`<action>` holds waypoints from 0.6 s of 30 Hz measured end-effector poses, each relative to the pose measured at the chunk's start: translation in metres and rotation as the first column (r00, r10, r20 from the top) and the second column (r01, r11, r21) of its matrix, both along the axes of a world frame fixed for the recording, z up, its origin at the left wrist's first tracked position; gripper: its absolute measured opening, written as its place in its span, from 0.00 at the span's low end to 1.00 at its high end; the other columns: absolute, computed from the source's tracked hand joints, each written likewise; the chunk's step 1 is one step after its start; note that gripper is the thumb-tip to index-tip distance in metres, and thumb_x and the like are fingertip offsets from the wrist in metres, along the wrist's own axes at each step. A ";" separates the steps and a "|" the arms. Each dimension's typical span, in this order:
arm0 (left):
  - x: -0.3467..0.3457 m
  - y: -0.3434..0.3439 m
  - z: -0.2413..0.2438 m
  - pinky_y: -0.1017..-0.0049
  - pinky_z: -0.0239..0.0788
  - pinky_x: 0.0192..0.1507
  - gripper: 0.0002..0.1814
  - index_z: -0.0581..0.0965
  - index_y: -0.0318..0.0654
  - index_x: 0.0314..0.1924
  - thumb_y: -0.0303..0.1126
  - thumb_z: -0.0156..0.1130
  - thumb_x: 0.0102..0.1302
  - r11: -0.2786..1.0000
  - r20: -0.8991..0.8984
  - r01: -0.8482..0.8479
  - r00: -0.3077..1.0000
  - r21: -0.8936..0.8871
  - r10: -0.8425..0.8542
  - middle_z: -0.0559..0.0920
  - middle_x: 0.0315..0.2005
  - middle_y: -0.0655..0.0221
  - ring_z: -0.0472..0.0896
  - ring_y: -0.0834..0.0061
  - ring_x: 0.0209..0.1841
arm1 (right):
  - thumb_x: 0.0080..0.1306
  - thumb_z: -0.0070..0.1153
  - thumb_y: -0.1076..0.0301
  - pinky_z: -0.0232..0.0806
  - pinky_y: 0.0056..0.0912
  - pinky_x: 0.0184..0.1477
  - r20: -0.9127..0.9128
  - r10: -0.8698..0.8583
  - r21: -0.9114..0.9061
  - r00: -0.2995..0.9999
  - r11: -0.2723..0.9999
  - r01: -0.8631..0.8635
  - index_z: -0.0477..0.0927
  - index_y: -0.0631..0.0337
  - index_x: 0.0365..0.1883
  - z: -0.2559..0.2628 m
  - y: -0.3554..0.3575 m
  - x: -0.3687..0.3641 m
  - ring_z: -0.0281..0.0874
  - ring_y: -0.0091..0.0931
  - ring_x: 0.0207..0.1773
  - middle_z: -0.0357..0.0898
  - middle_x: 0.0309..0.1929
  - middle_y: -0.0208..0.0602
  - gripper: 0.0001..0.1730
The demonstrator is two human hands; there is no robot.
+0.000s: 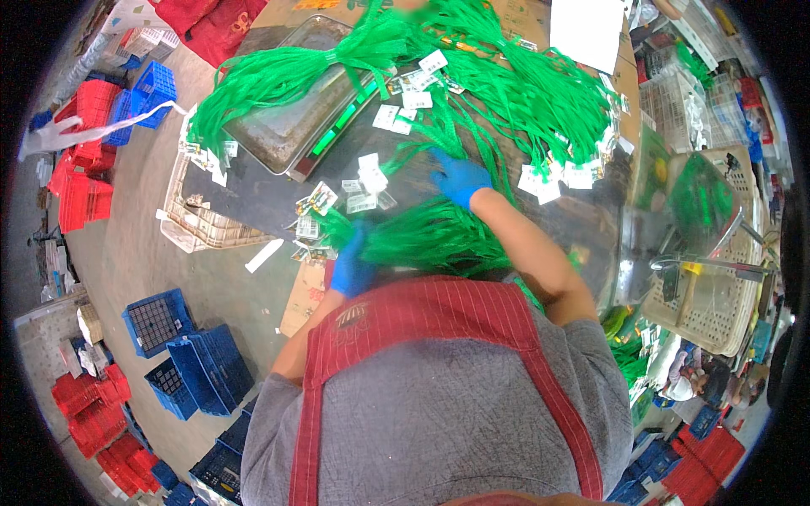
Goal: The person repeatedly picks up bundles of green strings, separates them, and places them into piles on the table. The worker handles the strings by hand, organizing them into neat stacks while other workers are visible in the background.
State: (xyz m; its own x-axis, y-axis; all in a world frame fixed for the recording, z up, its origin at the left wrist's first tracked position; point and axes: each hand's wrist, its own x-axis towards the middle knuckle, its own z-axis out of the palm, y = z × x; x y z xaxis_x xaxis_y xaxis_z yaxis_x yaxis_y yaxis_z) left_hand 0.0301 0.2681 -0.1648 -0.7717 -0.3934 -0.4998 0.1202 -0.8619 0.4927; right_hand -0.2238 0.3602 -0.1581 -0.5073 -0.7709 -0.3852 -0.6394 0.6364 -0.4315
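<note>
Green mesh net bags lie in long bundles with white printed tags at their ends. My left hand [353,269], in a blue glove, grips the tagged end of a bundle of green mesh bags [430,237] close against my apron. This bundle stretches to the right across the table's near edge. My right hand [463,180], also gloved in blue, is over loose green mesh strands [446,133] just beyond that bundle. Its fingers point away and to the left; whether they pinch a strand is unclear. Loose white tags [370,177] lie between the hands.
A metal-rimmed tray [288,114] sits on the dark table [253,196], partly under a green mesh bundle [272,82]. Another tagged bundle [550,95] lies far right. Beige plastic crates [702,316] stand at right, blue crates [209,367] on the floor at left.
</note>
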 end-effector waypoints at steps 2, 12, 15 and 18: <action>0.004 0.000 -0.001 0.68 0.60 0.55 0.21 0.67 0.41 0.55 0.43 0.47 0.67 1.000 -0.027 -0.016 0.999 -0.013 0.016 0.73 0.50 0.63 0.70 0.67 0.52 | 0.62 0.42 0.49 0.65 0.49 0.47 -0.003 -0.046 0.001 0.999 0.999 0.046 0.55 0.44 0.64 -0.006 0.001 -0.010 0.73 0.47 0.45 0.74 0.44 0.53 0.32; 0.022 -0.001 -0.007 0.64 0.58 0.58 0.15 0.69 0.43 0.49 0.39 0.52 0.65 0.999 -0.089 -0.054 0.995 0.008 0.054 0.73 0.48 0.65 0.70 0.67 0.53 | 0.62 0.46 0.48 0.62 0.42 0.54 0.094 -0.272 -0.179 0.958 0.941 0.285 0.52 0.48 0.66 -0.042 0.002 -0.046 0.71 0.43 0.52 0.72 0.51 0.52 0.36; 0.028 -0.001 -0.018 0.65 0.58 0.58 0.16 0.68 0.43 0.52 0.38 0.52 0.65 0.998 -0.180 -0.058 0.982 -0.024 0.053 0.73 0.49 0.65 0.69 0.67 0.53 | 0.61 0.49 0.48 0.61 0.38 0.55 0.189 -0.336 -0.239 0.923 0.896 0.375 0.57 0.50 0.64 -0.045 0.000 -0.052 0.72 0.40 0.52 0.72 0.52 0.50 0.36; 0.030 -0.002 -0.028 0.66 0.57 0.58 0.18 0.67 0.44 0.54 0.38 0.52 0.65 0.996 -0.110 -0.091 0.990 0.003 0.091 0.72 0.49 0.66 0.69 0.68 0.54 | 0.61 0.50 0.51 0.64 0.35 0.51 0.265 -0.291 -0.283 0.919 0.888 0.362 0.67 0.53 0.57 -0.044 0.003 -0.053 0.75 0.36 0.47 0.75 0.48 0.47 0.29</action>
